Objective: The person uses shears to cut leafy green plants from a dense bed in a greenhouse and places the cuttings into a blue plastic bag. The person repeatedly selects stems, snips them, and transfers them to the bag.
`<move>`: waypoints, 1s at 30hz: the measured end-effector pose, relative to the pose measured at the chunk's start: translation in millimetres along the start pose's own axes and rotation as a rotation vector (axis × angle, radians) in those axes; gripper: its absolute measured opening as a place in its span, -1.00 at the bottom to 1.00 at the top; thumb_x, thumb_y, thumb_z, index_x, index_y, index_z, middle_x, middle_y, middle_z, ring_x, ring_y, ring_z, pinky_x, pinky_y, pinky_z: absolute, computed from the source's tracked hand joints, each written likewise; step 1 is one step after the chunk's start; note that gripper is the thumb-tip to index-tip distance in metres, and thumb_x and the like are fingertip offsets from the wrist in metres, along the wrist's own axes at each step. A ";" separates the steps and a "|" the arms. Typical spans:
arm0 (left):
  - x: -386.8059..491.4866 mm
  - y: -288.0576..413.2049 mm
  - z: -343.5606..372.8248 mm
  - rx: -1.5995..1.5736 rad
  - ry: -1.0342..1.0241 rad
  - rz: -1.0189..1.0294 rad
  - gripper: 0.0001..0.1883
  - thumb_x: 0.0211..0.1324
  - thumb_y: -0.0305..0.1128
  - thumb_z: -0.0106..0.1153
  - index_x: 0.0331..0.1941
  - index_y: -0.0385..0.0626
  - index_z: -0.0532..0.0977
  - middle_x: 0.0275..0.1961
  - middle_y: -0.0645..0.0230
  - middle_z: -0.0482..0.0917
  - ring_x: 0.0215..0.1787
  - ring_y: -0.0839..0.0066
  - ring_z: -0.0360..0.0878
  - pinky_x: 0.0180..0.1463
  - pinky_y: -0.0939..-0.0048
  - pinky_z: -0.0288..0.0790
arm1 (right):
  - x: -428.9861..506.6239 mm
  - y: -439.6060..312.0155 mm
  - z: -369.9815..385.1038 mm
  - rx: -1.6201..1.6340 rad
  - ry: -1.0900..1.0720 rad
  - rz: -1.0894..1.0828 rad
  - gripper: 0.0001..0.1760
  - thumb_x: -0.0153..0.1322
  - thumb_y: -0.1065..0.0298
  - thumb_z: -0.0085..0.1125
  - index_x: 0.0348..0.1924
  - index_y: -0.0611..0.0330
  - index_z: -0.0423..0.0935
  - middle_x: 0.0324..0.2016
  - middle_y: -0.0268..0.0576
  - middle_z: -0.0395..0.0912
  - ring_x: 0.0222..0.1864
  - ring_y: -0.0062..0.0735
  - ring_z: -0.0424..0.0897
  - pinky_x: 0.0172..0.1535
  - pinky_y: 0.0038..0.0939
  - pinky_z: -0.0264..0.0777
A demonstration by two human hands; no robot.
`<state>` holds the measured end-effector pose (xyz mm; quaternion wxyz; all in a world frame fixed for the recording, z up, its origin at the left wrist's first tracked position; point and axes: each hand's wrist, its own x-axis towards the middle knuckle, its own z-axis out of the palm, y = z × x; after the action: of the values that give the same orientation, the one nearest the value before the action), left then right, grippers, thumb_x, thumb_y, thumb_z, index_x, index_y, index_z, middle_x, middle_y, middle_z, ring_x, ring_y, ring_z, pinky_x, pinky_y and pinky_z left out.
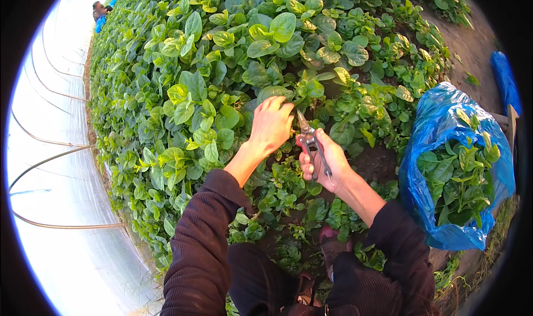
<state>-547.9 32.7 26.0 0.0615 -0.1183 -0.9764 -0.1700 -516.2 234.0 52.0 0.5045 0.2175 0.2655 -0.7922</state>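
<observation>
My right hand [327, 160] holds a pair of pruning shears [310, 141] with dark and red handles, its pointed blades angled up and to the left. Just left of the blade tip, my left hand [271, 122] reaches over the leafy green plants [227, 116] with its back to the camera; its fingers are curled at a stem or leaf, and whether they grip anything is hidden. At the right, cut leafy stems [462, 178] fill an open blue plastic bag [416, 158].
Dense plants surround my legs and shoes [333, 249]. A clear plastic greenhouse wall with curved poles [50, 225] runs along the left. Two people are far off at the top left, one nearer [100, 11]. Another blue bag [504, 81] lies on the soil path [474, 62] at the right.
</observation>
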 end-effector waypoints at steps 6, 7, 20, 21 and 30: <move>-40.8 -13.6 1.5 0.044 -0.080 0.002 -0.70 0.02 -0.42 0.34 -0.12 -0.19 0.60 0.19 0.09 0.52 0.30 0.06 0.42 0.34 0.04 0.32 | -9.4 -4.1 -0.1 -0.043 0.072 0.033 -0.39 0.66 -0.23 -0.42 0.09 0.04 0.47 -0.56 -0.34 0.38 -0.61 -0.50 0.33 -0.47 -0.41 0.24; -42.3 -13.6 1.0 0.044 -0.074 0.013 -0.69 -0.01 -0.43 0.35 -0.13 -0.19 0.59 0.18 0.09 0.52 0.30 0.08 0.43 0.35 0.03 0.31 | -12.3 -2.4 -0.6 -0.087 0.078 0.036 -0.38 0.65 -0.25 -0.42 0.12 0.04 0.45 -0.56 -0.34 0.38 -0.62 -0.50 0.33 -0.46 -0.40 0.24; -56.6 -21.4 5.3 0.002 0.032 0.011 -0.84 0.06 -0.45 0.30 -0.26 -0.20 0.60 0.04 0.13 0.56 0.15 0.08 0.51 0.19 0.12 0.42 | 17.4 -11.9 8.8 -0.177 0.120 0.143 -0.35 0.66 -0.23 -0.48 0.04 0.13 0.44 -0.54 -0.28 0.41 -0.58 -0.45 0.38 -0.44 -0.34 0.30; -57.1 -23.0 5.3 -0.005 0.025 0.009 -0.85 0.06 -0.45 0.30 -0.26 -0.20 0.60 0.05 0.13 0.56 0.15 0.08 0.51 0.19 0.12 0.42 | 20.2 -12.0 8.7 -0.168 0.125 0.175 -0.35 0.66 -0.23 -0.48 0.03 0.13 0.45 -0.54 -0.28 0.41 -0.58 -0.45 0.38 -0.44 -0.34 0.31; -74.6 -31.6 -1.0 0.007 -0.039 -0.004 -0.87 0.07 -0.48 0.28 -0.28 -0.21 0.58 0.14 0.02 0.53 0.18 -0.01 0.49 0.20 0.04 0.43 | 21.5 -3.7 13.4 -0.173 0.047 0.283 -0.34 0.67 -0.20 -0.54 -0.04 0.14 0.45 -0.39 -0.06 0.57 -0.42 -0.22 0.61 -0.32 -0.21 0.54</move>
<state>-483.8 -12.2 4.9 0.0427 -0.1195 -0.9782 -0.1643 -529.1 212.0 49.8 0.6216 0.2269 0.3111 -0.6822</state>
